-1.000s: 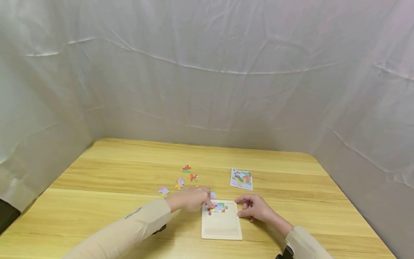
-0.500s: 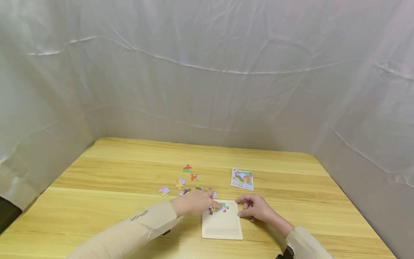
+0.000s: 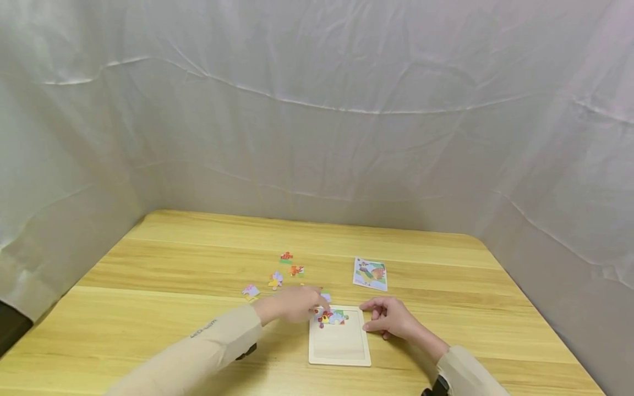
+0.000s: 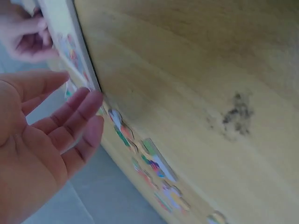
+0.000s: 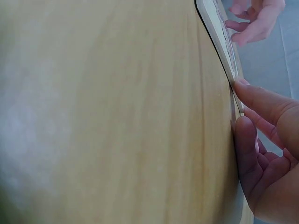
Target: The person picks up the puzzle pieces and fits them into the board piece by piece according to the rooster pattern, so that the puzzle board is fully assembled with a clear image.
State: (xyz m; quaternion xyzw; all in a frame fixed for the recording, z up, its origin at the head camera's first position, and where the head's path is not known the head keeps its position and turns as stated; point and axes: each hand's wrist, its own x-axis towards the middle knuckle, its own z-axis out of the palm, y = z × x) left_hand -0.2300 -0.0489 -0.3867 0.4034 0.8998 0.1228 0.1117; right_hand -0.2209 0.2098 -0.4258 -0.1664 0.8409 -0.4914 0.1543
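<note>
A pale wooden puzzle tray [image 3: 339, 346] lies on the table, with several joined puzzle pieces [image 3: 337, 317] along its upper part. My left hand [image 3: 297, 303] is over the tray's upper left corner, its index fingertip at the joined pieces. In the left wrist view the left hand's fingers [image 4: 84, 109] are loosely bent with nothing between them. My right hand [image 3: 391, 318] holds the tray's upper right corner between thumb and index finger, the other fingers curled in. The right wrist view shows the thumb [image 5: 252, 93] against the tray edge [image 5: 219, 46].
Loose puzzle pieces [image 3: 275, 280] are spread on the wooden table [image 3: 198, 264] behind and left of the tray, some partly hidden by the left hand. A picture card [image 3: 370, 274] with a bird lies behind the right hand. Pale curtains [image 3: 317, 137] surround the table.
My left hand moved right across the joined pieces, then drew back left, uncovering them. The right hand and the tray have stayed in place.
</note>
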